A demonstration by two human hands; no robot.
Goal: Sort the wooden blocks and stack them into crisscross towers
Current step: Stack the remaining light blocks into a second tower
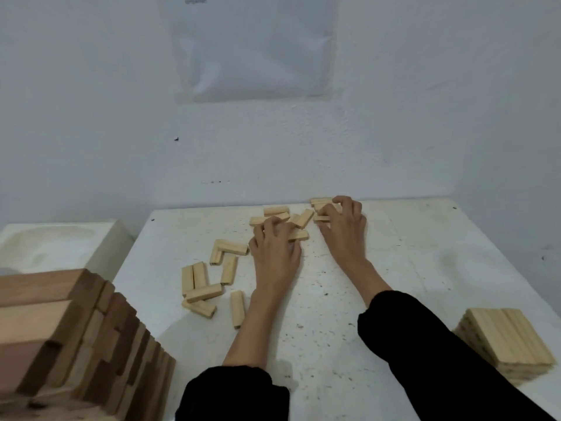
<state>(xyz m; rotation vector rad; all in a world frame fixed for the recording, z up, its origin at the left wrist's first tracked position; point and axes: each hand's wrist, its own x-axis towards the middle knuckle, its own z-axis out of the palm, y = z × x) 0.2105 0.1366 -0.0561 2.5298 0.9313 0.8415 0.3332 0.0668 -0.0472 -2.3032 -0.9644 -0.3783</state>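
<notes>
Hands in black sleeves lay stretched across the speckled white worktop (409, 268) to the small pale wooden blocks (305, 218) heaped near its far edge by the wall. The left hand (274, 250) had its grip curled down over several of them, one block poking out on its right side. The right hand (344, 229) had its grip closed round a small cluster further back. More loose blocks (202, 287) lay scattered left of the left hand. A tall crisscross tower of dark brown wooden blocks (60, 335) stood at the near left, a low stack of pale blocks (510, 341) at the near right.
</notes>
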